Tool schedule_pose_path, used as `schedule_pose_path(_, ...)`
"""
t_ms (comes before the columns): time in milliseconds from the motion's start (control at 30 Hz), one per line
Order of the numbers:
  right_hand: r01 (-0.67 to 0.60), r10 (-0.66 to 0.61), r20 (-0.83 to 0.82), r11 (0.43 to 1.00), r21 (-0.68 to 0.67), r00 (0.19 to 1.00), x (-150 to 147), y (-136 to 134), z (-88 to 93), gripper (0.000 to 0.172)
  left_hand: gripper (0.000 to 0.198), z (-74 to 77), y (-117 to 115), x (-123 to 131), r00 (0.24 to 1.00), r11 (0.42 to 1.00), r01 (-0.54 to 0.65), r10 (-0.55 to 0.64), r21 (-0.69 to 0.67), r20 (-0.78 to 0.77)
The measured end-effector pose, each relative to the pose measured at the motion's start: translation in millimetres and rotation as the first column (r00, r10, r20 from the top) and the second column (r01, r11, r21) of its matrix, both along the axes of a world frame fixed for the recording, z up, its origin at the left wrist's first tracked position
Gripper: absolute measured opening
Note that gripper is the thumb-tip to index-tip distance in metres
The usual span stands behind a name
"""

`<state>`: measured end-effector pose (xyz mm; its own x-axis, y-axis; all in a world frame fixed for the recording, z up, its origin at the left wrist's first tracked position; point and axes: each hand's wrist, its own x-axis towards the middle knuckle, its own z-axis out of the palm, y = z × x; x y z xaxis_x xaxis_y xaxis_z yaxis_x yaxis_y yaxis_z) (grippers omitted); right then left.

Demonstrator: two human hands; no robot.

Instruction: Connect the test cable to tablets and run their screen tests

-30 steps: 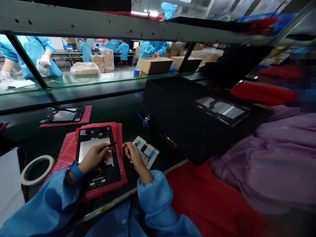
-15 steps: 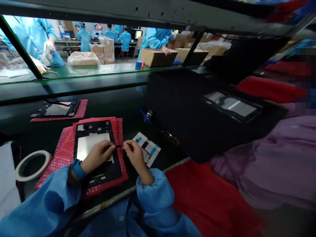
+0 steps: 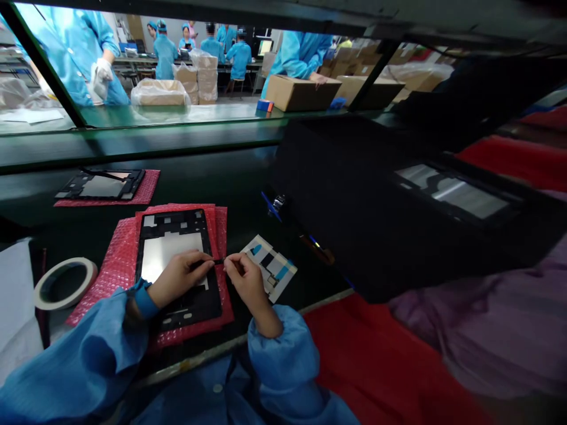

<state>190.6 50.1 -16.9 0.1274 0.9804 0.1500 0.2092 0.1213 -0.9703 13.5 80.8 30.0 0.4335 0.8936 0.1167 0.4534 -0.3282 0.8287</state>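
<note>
My left hand (image 3: 182,276) pinches one end of a small dark strip (image 3: 218,261) above the right edge of a tablet-like panel (image 3: 195,311). At the strip's other end, the thumb and forefinger of my right hand (image 3: 246,280) are pressed together; whether they grip it is too small to make out. The panel has a black frame and a silvery middle, and it lies on red bubble-wrap sheets (image 3: 108,251). Just right of my right hand rests a pale card (image 3: 286,273) bearing blue and black pieces.
A tape roll (image 3: 43,293) lies at the left. Farther back sits another panel (image 3: 103,186) on red bubble wrap. A large black-covered block (image 3: 336,195) stands at the right with a panel (image 3: 456,188) on top. Co-workers and a cardboard box (image 3: 301,93) are beyond the bench.
The view has shifted, so the bench items sit a little differently in the picture. Both hands keep their pinched pose over the panel's right edge, with the dark strip still between them.
</note>
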Motion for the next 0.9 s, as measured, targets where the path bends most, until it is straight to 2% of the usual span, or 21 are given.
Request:
schedule_pose_path(133,-0.040,0.040,-0.006,0.999,0.007,0.999,0.4,-0.1,-0.4,0.017,0.021,0.3,0.4,0.2,1.000,1.000,-0.002,0.002,0.020,-0.010)
schedule_pose_path(433,-0.036,0.036,-0.020,0.999,-0.014,0.999,0.8,-1.8,-1.1,0.017,0.022,0.2,0.8,-0.9,1.000,1.000,-0.004,0.004,-0.001,-0.021)
schedule_pose_path(900,-0.067,0.065,-0.039,0.997,-0.046,0.997,2.0,-3.4,-1.2,0.018,0.023,1.7,2.3,-2.4,0.997,0.998,0.057,-0.056,0.001,-0.044)
